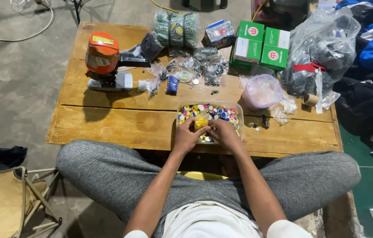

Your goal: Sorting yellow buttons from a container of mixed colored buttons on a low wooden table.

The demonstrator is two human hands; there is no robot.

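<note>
Both hands meet over the near end of a clear plastic tub (237,115) that sits on a low wooden table (107,128), just beyond the person's crossed, grey-trousered knees. The left hand (187,135) and the right hand (222,133) have their fingertips drawn together around a small yellow piece (201,121), which looks pinched between them, though at this distance I cannot tell exactly which fingers grip it or whether it is one piece or two. As for progress, the tub is heaped nearly to its rim with small round parts (215,111) in yellow, white, pink and blue, hard and glossy like moulded plastic caps or buttons; only the yellow one is lifted out, so most of the heap appears unhandled. Beyond the tub stands a rounded pinkish translucent container (262,91) with a soft, cloudy sheen. Several small crinkled clear bags (204,66) of dark hardware lie scattered at mid-table. To the left sits a hand press (104,61) with a smooth orange top and grey base. Two green and white cardboard boxes (261,44) stand at the far edge, beside a large wrinkled clear sack (323,44) of dark goods.
</note>
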